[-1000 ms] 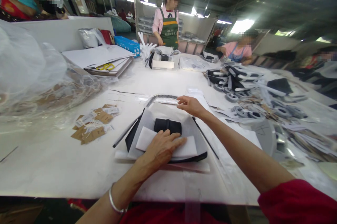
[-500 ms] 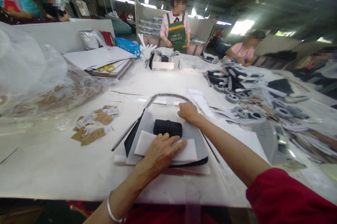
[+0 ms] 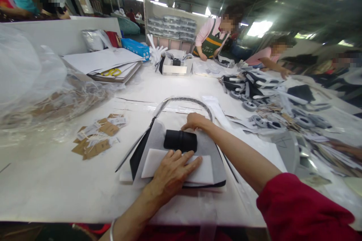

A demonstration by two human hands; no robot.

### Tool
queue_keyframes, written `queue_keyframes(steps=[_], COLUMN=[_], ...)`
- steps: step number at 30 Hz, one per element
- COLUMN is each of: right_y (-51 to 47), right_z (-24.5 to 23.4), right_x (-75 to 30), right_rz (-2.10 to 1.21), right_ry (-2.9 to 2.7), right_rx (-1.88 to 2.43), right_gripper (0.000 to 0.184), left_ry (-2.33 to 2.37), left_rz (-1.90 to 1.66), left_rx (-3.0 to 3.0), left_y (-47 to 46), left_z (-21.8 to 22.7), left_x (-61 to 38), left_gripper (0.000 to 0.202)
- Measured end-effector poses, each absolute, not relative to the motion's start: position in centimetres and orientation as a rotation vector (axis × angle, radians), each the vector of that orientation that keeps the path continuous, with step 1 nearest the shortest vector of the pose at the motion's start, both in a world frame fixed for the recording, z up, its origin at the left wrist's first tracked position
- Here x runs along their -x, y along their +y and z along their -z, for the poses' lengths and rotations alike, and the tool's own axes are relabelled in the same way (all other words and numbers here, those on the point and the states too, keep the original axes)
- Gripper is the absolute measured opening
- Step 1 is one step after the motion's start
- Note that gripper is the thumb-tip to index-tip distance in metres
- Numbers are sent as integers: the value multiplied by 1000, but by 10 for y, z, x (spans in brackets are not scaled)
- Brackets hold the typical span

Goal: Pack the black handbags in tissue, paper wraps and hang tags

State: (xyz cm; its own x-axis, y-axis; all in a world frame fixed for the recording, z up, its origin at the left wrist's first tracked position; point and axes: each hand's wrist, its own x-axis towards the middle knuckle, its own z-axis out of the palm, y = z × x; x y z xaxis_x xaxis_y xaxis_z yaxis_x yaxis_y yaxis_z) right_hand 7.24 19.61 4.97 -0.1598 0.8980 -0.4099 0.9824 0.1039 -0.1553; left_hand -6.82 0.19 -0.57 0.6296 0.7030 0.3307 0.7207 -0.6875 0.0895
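A black handbag [image 3: 137, 158] lies on the table before me, its front covered with pale tissue paper [image 3: 154, 131]. Its wrapped handle [image 3: 185, 99] arches away from me. A black flap or strap piece [image 3: 180, 140] shows in the middle. Below that piece, my left hand [image 3: 174, 169] rests flat on a white foam sheet [image 3: 149, 163], fingers spread. Just beyond the black piece, at the bag's upper right, is my right hand [image 3: 195, 121]. Its fingers are bent together and point down; what they pinch, if anything, is hidden.
Brown and white tags [image 3: 97, 139] lie left of the bag, near clear plastic bags [image 3: 42, 79]. Yellow-handled scissors [image 3: 111, 72] rest on stacked sheets. Dark bag parts and rolls [image 3: 249, 86] pile up at right. Another bag [image 3: 174, 68] stands opposite, near a co-worker in a green apron [image 3: 210, 46].
My right hand has moved slightly left and toward me, from beside the handle to the black piece. My left hand stays on the foam. The aproned co-worker has leaned over to the right.
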Motion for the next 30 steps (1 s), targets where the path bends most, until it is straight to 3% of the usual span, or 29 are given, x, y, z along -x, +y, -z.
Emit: queue_keyframes(steps=[7,16,26,30], right_y=[195,188,176,167], right_z=[-56,-84,-85,-85], right_x=[-85,-109,-115,-117], right_rz=[616,1232,962,1139], right_ry=[2208,2470,2778,2986], right_rx=[-2002,-1860,-1972,-1759], right_gripper=[9,16,16,10], left_ry=[-1186,-1163,-1193,-1211], left_rz=[573,604,601,578], left_rx=[2769,2753,2770,2771], left_y=[1,0,2,6], left_z=[8,7,10,6], left_x=[69,70,71,70], left_gripper=[56,56,59,59])
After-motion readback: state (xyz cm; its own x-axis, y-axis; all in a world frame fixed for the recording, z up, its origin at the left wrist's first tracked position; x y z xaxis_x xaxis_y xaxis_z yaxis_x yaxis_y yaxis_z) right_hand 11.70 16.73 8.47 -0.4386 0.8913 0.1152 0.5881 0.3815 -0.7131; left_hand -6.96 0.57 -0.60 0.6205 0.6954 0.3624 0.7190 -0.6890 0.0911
